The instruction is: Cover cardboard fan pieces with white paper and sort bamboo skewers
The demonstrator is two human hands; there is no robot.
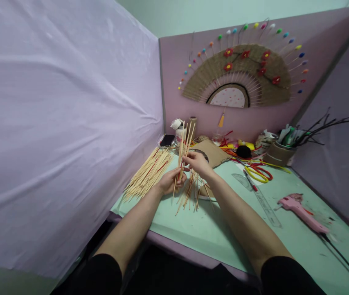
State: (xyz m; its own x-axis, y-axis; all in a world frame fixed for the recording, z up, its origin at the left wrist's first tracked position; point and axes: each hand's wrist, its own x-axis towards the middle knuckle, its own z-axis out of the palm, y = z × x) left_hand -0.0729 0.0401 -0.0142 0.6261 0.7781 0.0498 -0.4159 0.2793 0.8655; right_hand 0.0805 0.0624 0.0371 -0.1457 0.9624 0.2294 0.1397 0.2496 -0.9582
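Note:
A small bunch of thin wooden sticks (pixel 187 139) stands nearly upright above the table, some with red marks. My left hand (pixel 173 180) is closed around its lower part. Higher up, my right hand (pixel 196 162) pinches the same sticks between thumb and fingers. Beneath my hands, more loose sticks (pixel 189 194) are spread on the table, partly over a piece of cardboard. To the left lies a large pile of similar sticks (pixel 146 174), some also marked red. My fingers hide part of the held bunch.
A pink glue gun (pixel 305 213) with a cord lies at right. Near it are a clear ruler (pixel 266 207), scissors (pixel 258 174) and a cardboard pot (pixel 280 155) holding branches. A phone (pixel 167 141) lies at the back. A decorated fan (pixel 238 73) hangs on the panel.

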